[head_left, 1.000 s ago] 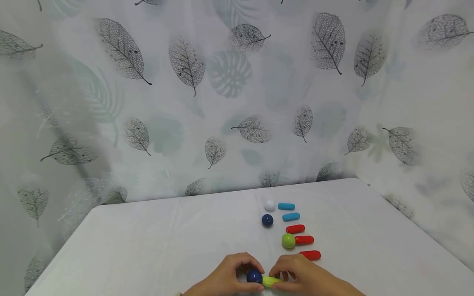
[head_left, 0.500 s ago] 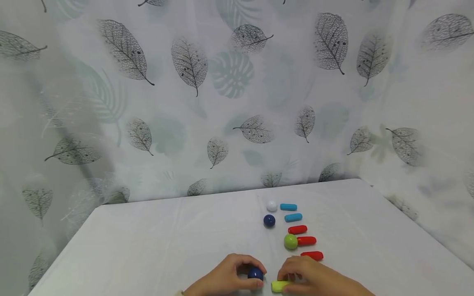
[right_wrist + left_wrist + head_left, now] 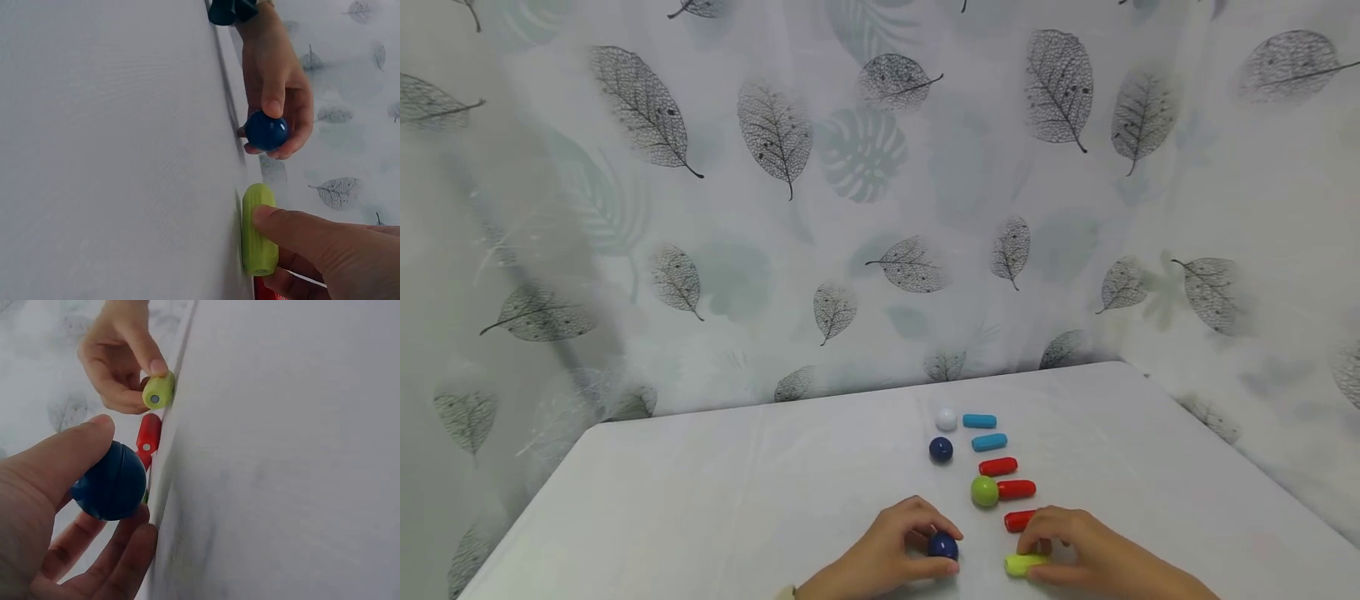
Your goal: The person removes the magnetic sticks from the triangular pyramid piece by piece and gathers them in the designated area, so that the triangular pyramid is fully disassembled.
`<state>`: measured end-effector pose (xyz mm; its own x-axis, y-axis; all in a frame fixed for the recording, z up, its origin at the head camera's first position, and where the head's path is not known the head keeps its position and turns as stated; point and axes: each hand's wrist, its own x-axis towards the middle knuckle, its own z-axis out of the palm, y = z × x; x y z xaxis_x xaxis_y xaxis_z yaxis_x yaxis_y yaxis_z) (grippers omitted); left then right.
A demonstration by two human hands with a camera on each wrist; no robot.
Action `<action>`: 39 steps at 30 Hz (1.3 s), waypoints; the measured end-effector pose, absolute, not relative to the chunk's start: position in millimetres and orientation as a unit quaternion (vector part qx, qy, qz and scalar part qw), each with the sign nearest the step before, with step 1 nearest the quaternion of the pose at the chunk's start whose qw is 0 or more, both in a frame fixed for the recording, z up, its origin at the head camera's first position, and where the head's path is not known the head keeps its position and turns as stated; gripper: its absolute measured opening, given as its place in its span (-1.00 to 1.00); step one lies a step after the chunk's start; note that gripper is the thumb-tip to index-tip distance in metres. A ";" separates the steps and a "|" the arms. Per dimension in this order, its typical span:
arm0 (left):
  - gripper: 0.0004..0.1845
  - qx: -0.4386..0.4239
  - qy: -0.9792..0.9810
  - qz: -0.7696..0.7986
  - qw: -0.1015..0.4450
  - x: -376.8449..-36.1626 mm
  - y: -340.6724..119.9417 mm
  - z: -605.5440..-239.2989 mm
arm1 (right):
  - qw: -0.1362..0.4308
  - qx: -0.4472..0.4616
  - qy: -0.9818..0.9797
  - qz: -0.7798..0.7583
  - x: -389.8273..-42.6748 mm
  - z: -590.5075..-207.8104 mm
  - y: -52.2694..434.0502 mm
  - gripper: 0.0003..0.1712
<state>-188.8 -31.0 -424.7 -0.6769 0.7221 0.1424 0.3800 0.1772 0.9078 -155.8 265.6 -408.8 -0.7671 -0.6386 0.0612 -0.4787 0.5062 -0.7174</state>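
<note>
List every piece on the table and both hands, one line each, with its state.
Left hand: grips the held navy ball.
Right hand: pinches the lime rod, which lies on the table.
Lime ball: touches a red rod.
Upper red rod: lies loose.
Lowest red rod: partly hidden by the right hand.
Two blue rods: lie loose.
White ball: loose.
Far navy ball: loose.

The nearest red stick [image 3: 1018, 522] is half covered by the right hand [image 3: 1078, 550] in the head view — only its left end shows. Both forearms run off the bottom edge, and the dark blue ball [image 3: 942, 546] sits partly behind the left hand's [image 3: 887, 557] fingers.
</note>
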 end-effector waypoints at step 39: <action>-0.68 0.360 0.847 0.385 0.071 -212.9 18.7 -404.5 | -0.024 -0.303 0.895 -0.326 -209.5 -405.7 267.3 -0.73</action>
<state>-212.9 18.7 -404.5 -0.7305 0.6646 0.1568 0.5552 0.4445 0.7029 -209.5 267.3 -405.7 -0.8148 -0.5270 0.2416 -0.5588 0.6029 -0.5694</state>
